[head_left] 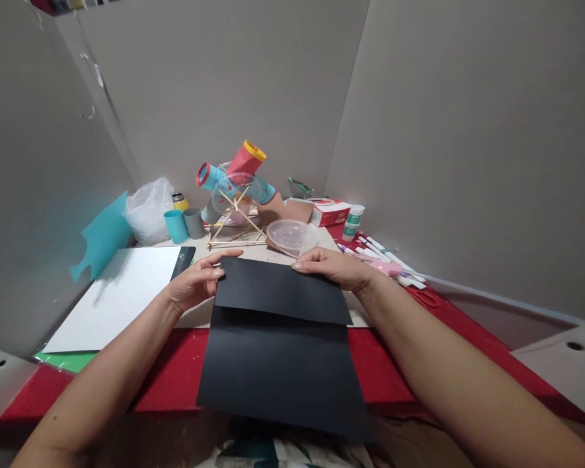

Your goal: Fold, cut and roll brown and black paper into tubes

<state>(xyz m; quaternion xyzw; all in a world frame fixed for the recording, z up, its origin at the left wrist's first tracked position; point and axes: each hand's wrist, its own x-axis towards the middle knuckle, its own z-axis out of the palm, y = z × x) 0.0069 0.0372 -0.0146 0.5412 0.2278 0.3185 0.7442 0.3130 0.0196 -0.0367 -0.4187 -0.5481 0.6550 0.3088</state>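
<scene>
The table (175, 370) carries a black paper (283, 364) lying flat, its far part folded over. A white sheet (121, 292) lies left of it. Left hand (195, 283) and right hand (336, 266) grip its far edge. A clear lid (291, 235) sits just beyond it.

red table (175, 370) bears black paper (283, 364), white sheet (121, 292).

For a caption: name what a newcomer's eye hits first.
A large black paper sheet, its far part folded over, fills the centre of the red table cover, left hand and right hand at its far corners. Behind it stand red and turquoise paper tubes on wooden sticks.
</scene>
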